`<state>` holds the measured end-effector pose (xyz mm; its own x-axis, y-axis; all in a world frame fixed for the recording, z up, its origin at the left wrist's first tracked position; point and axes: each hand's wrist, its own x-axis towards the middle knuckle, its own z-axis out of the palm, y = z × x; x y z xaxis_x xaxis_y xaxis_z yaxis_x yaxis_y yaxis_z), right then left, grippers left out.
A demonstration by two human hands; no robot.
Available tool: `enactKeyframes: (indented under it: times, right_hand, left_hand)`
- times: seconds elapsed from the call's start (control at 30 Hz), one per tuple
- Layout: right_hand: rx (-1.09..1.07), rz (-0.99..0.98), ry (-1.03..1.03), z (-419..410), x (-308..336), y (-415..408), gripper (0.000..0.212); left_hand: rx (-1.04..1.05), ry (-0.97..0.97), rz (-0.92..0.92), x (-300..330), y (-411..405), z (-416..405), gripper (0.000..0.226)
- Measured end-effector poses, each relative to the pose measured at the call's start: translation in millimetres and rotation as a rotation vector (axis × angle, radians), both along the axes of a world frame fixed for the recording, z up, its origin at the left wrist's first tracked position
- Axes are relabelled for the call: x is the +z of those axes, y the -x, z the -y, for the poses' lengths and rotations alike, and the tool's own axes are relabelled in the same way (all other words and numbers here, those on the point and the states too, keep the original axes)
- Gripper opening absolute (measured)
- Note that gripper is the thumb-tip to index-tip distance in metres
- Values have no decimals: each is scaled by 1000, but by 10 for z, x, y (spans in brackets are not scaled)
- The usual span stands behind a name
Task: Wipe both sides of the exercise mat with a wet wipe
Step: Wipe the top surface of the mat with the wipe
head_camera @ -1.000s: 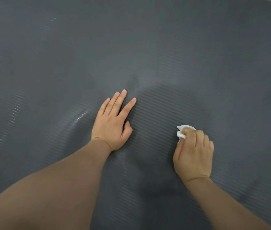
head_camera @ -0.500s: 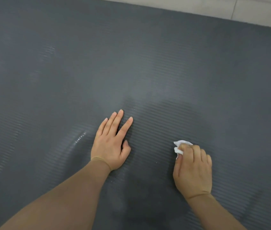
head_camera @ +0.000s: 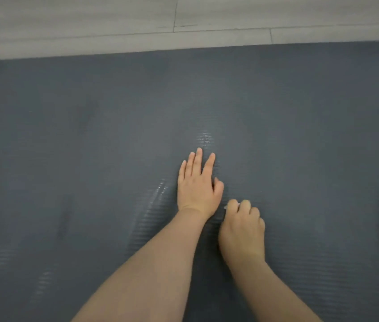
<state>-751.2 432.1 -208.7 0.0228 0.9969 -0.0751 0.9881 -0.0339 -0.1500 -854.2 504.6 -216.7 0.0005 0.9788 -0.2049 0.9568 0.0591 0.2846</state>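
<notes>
Pale plank floor (head_camera: 91, 19) behind | grey ribbed mat (head_camera: 300, 135) flat on it, soft foam, damp streaks, likely light and floppy, lift by far edge | left hand (head_camera: 196, 184) spread flat, pinning mat | right hand (head_camera: 242, 228) grip curled round wipe (head_camera: 225, 207), mostly hidden

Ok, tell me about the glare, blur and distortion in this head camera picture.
Head view: soft, even light; small glints on the ribbed dark grey exercise mat just beyond the flat left hand and beside its wrist. The white wet wipe is nearly hidden in the curled right hand, whose outline is slightly smeared. The wide lens bows the mat's far edge against the pale plank floor.
</notes>
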Motion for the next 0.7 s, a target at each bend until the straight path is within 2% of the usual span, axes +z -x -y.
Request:
enactKeyframes:
  times: [0.1, 0.17, 0.3, 0.4, 0.47, 0.57, 0.7]
  right_hand:
    - [-12, 78, 33, -26, -51, 47, 16]
    - [-46, 106, 89, -32, -37, 119, 12]
    - [-76, 168, 120, -61, -17, 197, 11]
    - [-75, 228, 161, -56, 23, 254, 13]
    - [-94, 288, 236, -87, 50, 295, 15]
    - [-165, 354, 317, -141, 65, 354, 17]
    - [-229, 282, 296, -141, 55, 394, 15]
  left_hand:
    - [-310, -41, -15, 34, 589, 208, 66]
    - [-378, -91, -65, 46, 1190, 447, 64]
    - [-5, 45, -167, 21, 2861, 1046, 72]
    - [166, 126, -256, 19, 3980, 1637, 75]
    - [244, 132, -243, 4, 4269, 1812, 72]
    - [251, 96, -196, -45, 4303, 1797, 69]
    - [233, 75, -202, -18, 4324, 1761, 70]
